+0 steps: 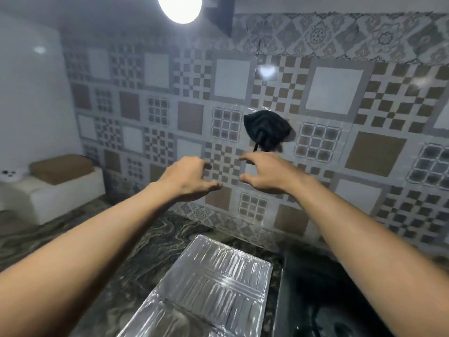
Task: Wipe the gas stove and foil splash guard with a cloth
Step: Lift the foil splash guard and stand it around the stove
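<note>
A dark cloth (266, 131) hangs bunched on the patterned tile wall, a thin strand dangling below it. Both my arms reach up toward the wall just under it. My left hand (188, 177) is open with curled fingers, holding nothing. My right hand (261, 173) is open too, fingers spread, its fingertips a little below and left of the cloth without touching it. A silver foil splash guard (211, 285) lies flat on the counter below my arms. The black gas stove (323, 300) shows at the lower right, partly hidden by my right forearm.
The marbled dark counter (102, 239) runs left from the foil. A white box with a brown top (65, 181) stands at the left against the wall. A bright round lamp (179, 7) shines overhead. The tiled wall (335, 93) fills the background.
</note>
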